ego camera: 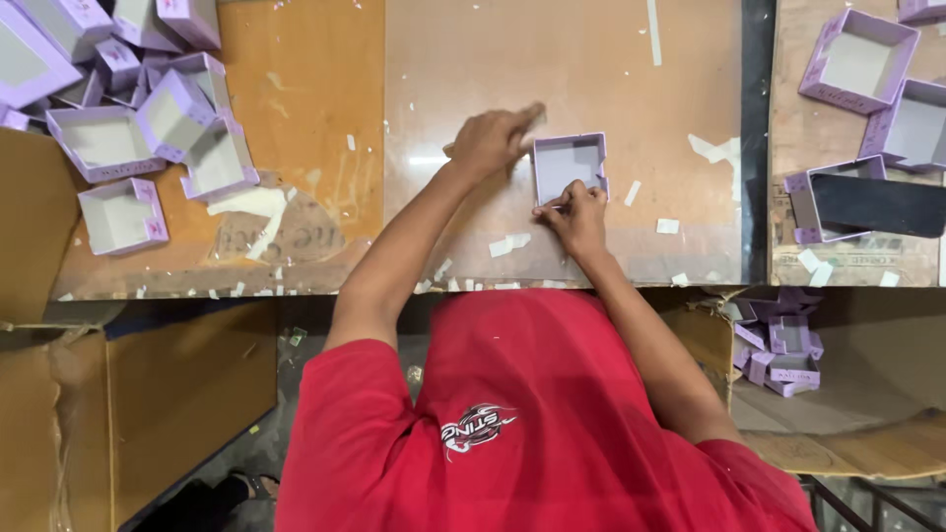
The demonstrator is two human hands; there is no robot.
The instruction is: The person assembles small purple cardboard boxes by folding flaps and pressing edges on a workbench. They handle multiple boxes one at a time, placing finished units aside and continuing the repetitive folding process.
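Red shirt fills the bottom of the frame, and just above it the right hand (576, 219) has its fingers pinched on the lower edge of a small lilac cardboard box tray (570, 163), probably to steady it. The left hand (490, 141) sits curled at the tray's left side, fingers closed around something thin I can't make out. Centre frame on the glossy surface (591, 59), paper scraps (509, 243) around, more lilac trays piled (148, 118) upper left.
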